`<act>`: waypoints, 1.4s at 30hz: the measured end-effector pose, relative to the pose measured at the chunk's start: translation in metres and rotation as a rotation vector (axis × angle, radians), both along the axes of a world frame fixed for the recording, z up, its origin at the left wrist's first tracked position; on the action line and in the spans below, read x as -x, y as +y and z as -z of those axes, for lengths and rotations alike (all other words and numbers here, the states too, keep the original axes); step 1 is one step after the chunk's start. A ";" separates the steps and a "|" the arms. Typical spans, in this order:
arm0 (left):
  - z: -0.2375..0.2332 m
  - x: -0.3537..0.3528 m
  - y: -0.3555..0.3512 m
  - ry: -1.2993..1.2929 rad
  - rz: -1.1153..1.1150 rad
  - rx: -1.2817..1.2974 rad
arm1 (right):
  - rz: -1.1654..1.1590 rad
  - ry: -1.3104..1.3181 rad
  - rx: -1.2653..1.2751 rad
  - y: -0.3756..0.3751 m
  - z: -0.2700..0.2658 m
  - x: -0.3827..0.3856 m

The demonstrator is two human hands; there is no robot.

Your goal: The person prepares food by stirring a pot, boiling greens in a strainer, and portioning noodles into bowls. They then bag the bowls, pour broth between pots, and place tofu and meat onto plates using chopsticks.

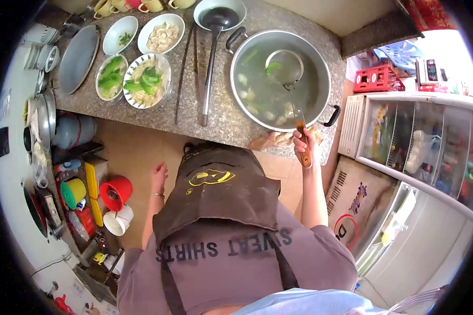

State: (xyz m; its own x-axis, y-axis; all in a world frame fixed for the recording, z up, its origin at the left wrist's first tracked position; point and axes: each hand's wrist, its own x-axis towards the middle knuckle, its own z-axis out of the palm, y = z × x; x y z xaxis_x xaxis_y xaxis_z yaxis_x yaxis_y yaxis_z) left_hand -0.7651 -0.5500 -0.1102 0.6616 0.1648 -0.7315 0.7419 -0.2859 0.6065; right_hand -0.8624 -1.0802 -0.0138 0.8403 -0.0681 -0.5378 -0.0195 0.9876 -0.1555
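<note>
My right hand is closed around the wooden handle of a strainer, whose round wire basket sits in the cloudy liquid of a large metal pot. A green leaf shows in the basket, and pale pieces float around it. My left hand hangs below the counter's front edge with its fingers curled; whether anything is in them is too small to tell. Left of the pot, a ladle rests in a bowl. A bowl of noodles and greens stands beside an oval bowl of greens.
On the stone counter are a bowl of pale pieces, a bowl with chopped green bits, long chopsticks and a grey tray. A cloth lies before the pot. A glass-front fridge stands right, buckets left.
</note>
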 end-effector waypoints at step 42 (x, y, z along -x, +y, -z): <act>0.048 -0.006 0.023 -0.318 0.091 -0.028 | -0.014 0.274 0.783 0.069 -0.084 -0.006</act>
State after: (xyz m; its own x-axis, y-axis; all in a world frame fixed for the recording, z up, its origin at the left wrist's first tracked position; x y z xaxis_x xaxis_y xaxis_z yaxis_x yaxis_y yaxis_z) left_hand -0.7594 -0.5266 -0.1579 0.8690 0.1113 -0.4822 0.4873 -0.3622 0.7946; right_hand -0.8563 -1.0108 0.0700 0.6898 -0.4983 -0.5252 -0.1684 0.5951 -0.7858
